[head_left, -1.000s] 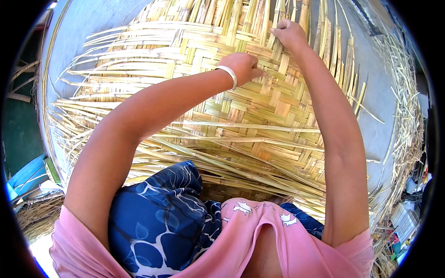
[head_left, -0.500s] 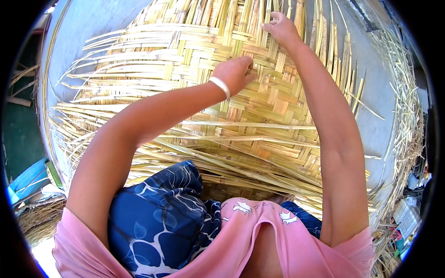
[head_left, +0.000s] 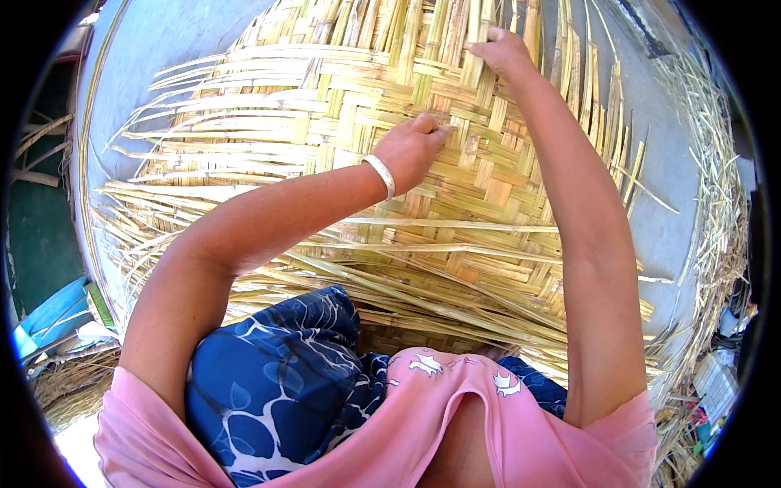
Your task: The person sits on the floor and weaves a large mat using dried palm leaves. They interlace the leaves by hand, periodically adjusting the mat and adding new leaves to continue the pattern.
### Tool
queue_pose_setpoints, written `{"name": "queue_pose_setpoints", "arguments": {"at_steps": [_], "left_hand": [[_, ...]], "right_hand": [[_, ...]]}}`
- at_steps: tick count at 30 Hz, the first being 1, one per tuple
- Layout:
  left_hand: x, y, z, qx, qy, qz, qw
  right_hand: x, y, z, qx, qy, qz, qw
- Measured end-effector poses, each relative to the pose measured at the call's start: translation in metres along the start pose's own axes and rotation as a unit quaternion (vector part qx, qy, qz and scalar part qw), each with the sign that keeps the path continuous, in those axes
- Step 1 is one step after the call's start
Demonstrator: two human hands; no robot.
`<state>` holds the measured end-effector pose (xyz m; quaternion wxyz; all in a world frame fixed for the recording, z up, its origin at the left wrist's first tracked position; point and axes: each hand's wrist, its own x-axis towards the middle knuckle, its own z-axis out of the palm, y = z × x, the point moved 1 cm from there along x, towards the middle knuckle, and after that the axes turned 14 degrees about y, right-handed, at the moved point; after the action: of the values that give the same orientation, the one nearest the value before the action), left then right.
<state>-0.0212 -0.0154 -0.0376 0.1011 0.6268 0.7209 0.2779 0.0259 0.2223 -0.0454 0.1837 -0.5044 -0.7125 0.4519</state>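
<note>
Pale yellow woven mat of flat split-cane strips (head_left: 496, 191) lies in front of us, on the smooth blue-grey surface (head_left: 671, 163). Our right hand (head_left: 506, 57) is at a long pale-green flat strip (head_left: 474, 71) on the far side; thumb and fingers at its edge, can't tell if clamped. Left hand (head_left: 407, 150), further left and nearer: fingers curled over the weave, grip hidden. We'd lay that strip flat, snug to its neighbour, left hand bracing, loose yellow near-side strips (head_left: 455, 246) kept clear.
</note>
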Motion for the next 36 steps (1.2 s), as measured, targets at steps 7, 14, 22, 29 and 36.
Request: {"name": "queue_pose_setpoints", "arguments": {"at_steps": [7,14,22,29,36], "left_hand": [[0.015,0.002,-0.006,-0.034,-0.018,-0.110,0.993],[0.046,0.005,0.000,0.025,-0.056,-0.252,0.966],[0.055,0.007,0.000,0.034,-0.094,-0.261,0.960],[0.046,0.003,-0.006,-0.010,-0.078,-0.204,0.976],[0.012,0.000,-0.011,-0.094,-0.023,-0.045,0.994]], "right_hand": [[-0.009,-0.011,-0.005,-0.115,0.023,-0.148,0.982],[-0.001,0.008,-0.008,-0.146,0.043,-0.147,0.977],[-0.019,0.008,-0.020,-0.172,0.020,-0.131,0.976],[-0.060,0.017,-0.031,-0.199,0.034,-0.198,0.959],[-0.094,0.017,-0.020,-0.254,0.107,-0.286,0.918]]}}
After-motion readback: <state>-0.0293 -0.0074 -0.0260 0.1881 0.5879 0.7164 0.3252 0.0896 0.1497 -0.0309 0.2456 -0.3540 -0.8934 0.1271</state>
